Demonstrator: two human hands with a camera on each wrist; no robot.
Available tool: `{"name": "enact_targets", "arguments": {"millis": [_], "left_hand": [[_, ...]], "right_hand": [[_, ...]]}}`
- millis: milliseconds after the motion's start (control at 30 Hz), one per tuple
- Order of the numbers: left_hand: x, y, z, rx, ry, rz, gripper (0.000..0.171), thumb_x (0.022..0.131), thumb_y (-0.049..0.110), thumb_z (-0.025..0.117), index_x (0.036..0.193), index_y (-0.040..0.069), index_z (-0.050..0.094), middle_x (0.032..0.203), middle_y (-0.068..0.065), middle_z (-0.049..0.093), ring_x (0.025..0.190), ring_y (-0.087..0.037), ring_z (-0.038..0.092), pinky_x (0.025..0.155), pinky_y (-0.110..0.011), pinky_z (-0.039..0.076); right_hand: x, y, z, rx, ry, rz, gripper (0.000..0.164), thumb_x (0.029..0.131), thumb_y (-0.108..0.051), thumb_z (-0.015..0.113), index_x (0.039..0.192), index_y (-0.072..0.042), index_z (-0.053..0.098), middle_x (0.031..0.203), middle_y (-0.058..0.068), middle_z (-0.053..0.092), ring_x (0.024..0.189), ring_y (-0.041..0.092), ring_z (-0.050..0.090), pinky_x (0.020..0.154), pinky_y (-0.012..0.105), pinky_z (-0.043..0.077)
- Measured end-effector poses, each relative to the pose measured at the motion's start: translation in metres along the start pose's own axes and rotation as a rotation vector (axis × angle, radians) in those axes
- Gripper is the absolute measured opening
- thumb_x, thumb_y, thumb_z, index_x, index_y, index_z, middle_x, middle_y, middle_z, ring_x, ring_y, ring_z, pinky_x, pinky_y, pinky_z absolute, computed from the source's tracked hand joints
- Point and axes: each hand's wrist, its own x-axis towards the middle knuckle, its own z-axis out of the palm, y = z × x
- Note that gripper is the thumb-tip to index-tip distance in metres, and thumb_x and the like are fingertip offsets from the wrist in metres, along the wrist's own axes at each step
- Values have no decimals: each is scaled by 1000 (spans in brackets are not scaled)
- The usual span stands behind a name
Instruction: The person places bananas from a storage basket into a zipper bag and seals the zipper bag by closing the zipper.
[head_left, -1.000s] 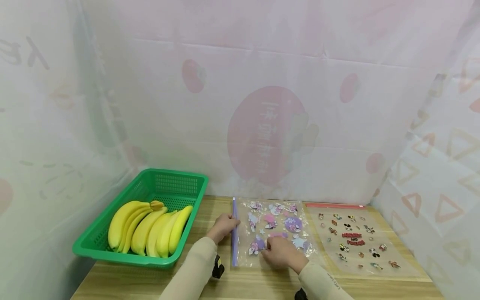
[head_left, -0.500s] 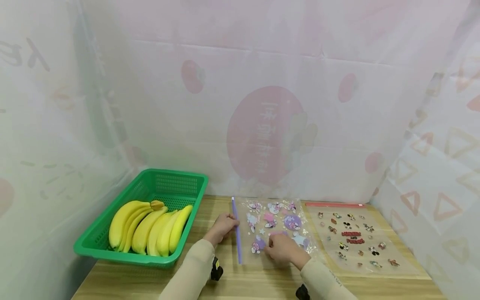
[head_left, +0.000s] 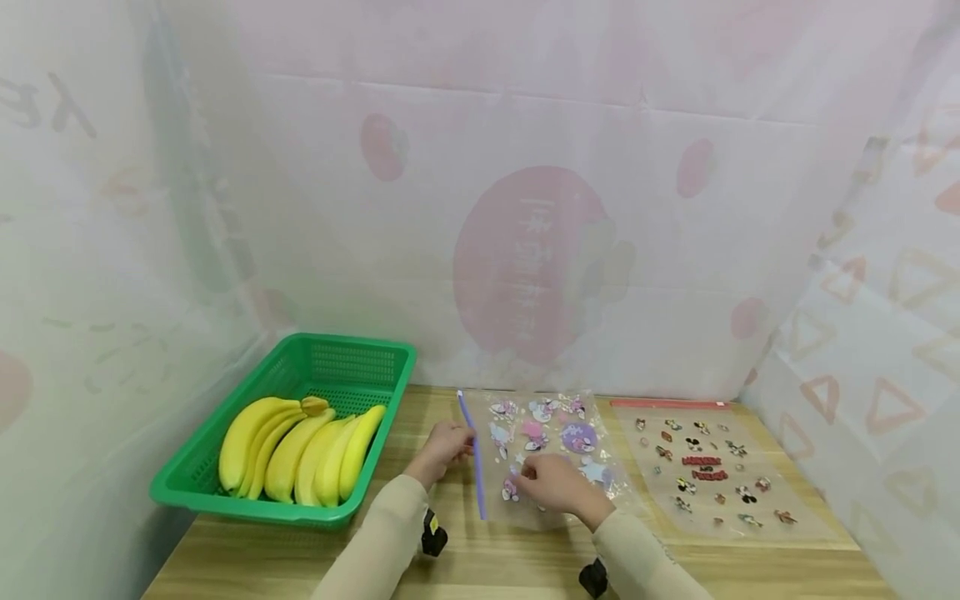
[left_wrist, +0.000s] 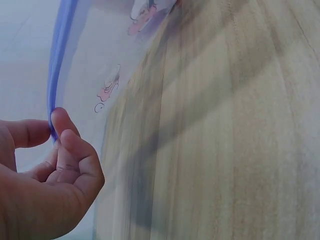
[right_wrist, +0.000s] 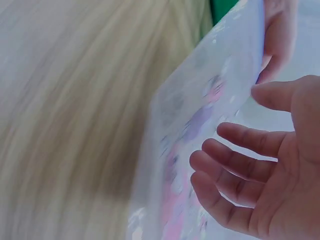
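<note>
A clear zip bag (head_left: 536, 437) printed with pink and purple cartoon figures stands before me, its purple zip strip (head_left: 478, 475) on the left side. My left hand (head_left: 447, 446) pinches that strip between thumb and fingertips; the left wrist view shows the purple strip (left_wrist: 59, 55) rising from the pinch, with the bag's film lifted off the table. Over the lower part of the bag is my right hand (head_left: 557, 483). In the right wrist view its fingers (right_wrist: 240, 165) are spread and loosely bent beside the printed film (right_wrist: 200, 120), holding nothing.
To the left, a green plastic basket (head_left: 360, 354) holds several yellow bananas (head_left: 300, 454). A second clear bag (head_left: 720, 508) with a red zip strip (head_left: 667, 404) lies flat at the right. The wooden table (head_left: 480, 575) ends at a printed cloth wall (head_left: 405, 250) behind.
The purple strip has tilted and shifted slightly left as my left hand lifted the bag's edge. My right hand has come off the bag's surface, up and a little left, its fingers loosening.
</note>
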Motion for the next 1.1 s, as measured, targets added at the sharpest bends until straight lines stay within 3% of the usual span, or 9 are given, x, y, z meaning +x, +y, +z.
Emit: {"name": "enact_targets", "arguments": {"millis": [100,500,633,833,967,1100], "left_hand": [[-1,0,2,-21,-33,18,11,89,6,53,86,-2,59,73,-8,61,57,-10,54,52,-19,43],[-9,2,10,-53,-54,65,14,90,4,53,82,-4,62,67,-5,60,55,-8,55,51,-17,44],[-8,2,14,-55,-60,49,15,89,5,54,89,-7,63,68,-4,60,56,-7,57,54,-17,45],[-13,7,19,-9,-100,59,20,89,6,49,95,-11,60,74,-8,61,59,-10,57,57,-21,46],[-12,6,20,5,-132,70,18,89,6,48,93,-9,58,75,-9,61,60,-11,59,58,-22,48],[-8,1,20,-3,-152,79,24,91,8,47,102,-10,57,79,-10,63,64,-12,61,63,-26,52]], "right_hand": [[2,-10,1,17,6,21,30,91,-38,59,71,-17,57,62,-7,52,51,8,46,47,26,40],[8,-29,16,-17,43,88,51,83,-60,58,60,-16,51,50,-7,44,42,7,39,39,23,34],[10,-33,16,-43,65,61,42,86,-49,61,63,-15,53,51,-6,47,42,7,42,39,23,37],[10,-33,17,-40,81,12,25,86,-20,61,62,-13,56,48,-8,43,40,4,37,38,20,33],[9,-32,19,-68,111,1,31,85,-12,58,55,-17,48,44,-11,34,38,2,30,37,18,27],[7,-32,20,-84,131,3,38,87,-11,59,54,-18,41,45,-11,29,38,2,27,37,18,24]]}}
